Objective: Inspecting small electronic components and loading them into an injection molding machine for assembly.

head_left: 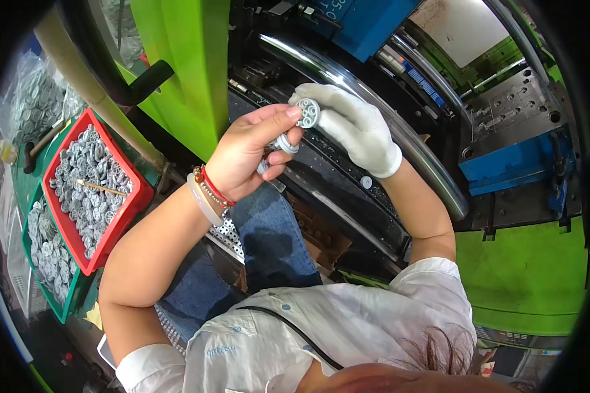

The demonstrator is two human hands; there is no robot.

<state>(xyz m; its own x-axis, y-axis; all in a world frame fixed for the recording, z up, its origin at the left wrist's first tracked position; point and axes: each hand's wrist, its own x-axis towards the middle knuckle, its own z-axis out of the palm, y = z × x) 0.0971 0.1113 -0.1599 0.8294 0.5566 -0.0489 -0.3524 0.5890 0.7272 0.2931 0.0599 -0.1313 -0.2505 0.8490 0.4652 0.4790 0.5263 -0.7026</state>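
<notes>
My bare left hand (242,152) pinches a round grey plastic wheel (307,113) between thumb and forefinger. Its face, with several round openings, is turned up. More grey pieces (283,144) are tucked under the lower fingers of that hand, partly hidden. In a white knit glove, my right hand (359,128) curls about the far right edge of the same wheel, thumb and fingertips against its rim. Both hands are over the dark bed of a machine, beside a thick shiny steel bar (347,82).
At left, a red tray (147,191) full of grey wheels, with a thin stick on top, overlaps a green tray (62,312) of similar pieces. A green machine panel (183,65) rises behind. Metal mould blocks (511,111) stand right. A small pale disc (366,182) lies on the machine bed.
</notes>
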